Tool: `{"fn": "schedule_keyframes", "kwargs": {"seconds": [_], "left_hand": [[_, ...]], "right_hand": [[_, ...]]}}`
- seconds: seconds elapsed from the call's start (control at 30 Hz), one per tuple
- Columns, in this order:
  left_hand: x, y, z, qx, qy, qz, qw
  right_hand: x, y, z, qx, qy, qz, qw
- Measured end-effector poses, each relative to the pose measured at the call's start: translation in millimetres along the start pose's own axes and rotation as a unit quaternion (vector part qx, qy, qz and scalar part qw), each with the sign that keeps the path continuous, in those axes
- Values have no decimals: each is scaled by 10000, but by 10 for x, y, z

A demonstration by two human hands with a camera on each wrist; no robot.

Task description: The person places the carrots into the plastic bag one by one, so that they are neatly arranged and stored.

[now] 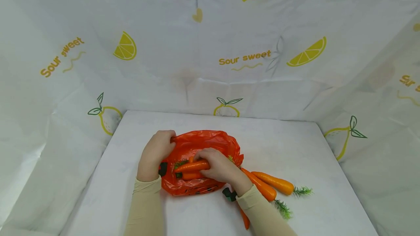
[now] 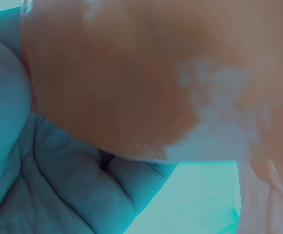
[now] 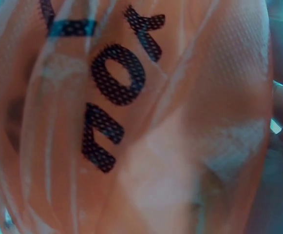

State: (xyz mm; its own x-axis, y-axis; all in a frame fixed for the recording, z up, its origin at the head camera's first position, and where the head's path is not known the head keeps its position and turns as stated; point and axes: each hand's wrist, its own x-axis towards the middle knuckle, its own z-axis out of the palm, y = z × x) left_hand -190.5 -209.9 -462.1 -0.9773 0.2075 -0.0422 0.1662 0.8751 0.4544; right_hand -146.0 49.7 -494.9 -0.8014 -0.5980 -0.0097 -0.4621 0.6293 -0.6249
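A red plastic bag (image 1: 210, 139) lies spread with its mouth facing up, and several orange carrots are inside it. My left hand (image 1: 159, 148) pinches the bag's left rim; in the left wrist view the thin plastic (image 2: 112, 83) passes between thumb and palm. Reaching into the bag, my right hand (image 1: 217, 164) grips a carrot (image 1: 190, 166) that lies over another carrot (image 1: 188, 176). The right wrist view is mostly filled by the bag's side with black letters (image 3: 117, 73), which covers much of that hand.
To the right of the bag, two carrots with green tops, one nearer (image 1: 264, 188) and one farther (image 1: 277, 182), lie on the white table (image 1: 111, 199). Another carrot (image 1: 243, 217) is partly under the right forearm. Lemon-printed white sheeting (image 1: 164, 83) encloses the back and sides.
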Motion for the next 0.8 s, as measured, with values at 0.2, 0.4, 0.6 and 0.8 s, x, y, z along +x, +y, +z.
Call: {"fn": "schedule_keyframes", "kwargs": {"seconds": [0.2,0.4,0.6,0.8], "left_hand": [[-5,3,-7,24,9,16,10000],[-12,11,-18,7,16,31,10000],[-13,15,-23,14,62,76,10000],[-16,14,-23,10,74,74,9999]], "right_hand": [[29,56,71,-2,-83,16,10000],[32,89,123,55,-121,111,9998],[34,83,123,69,-148,172,9997],[37,75,113,54,-176,244,9995]]}}
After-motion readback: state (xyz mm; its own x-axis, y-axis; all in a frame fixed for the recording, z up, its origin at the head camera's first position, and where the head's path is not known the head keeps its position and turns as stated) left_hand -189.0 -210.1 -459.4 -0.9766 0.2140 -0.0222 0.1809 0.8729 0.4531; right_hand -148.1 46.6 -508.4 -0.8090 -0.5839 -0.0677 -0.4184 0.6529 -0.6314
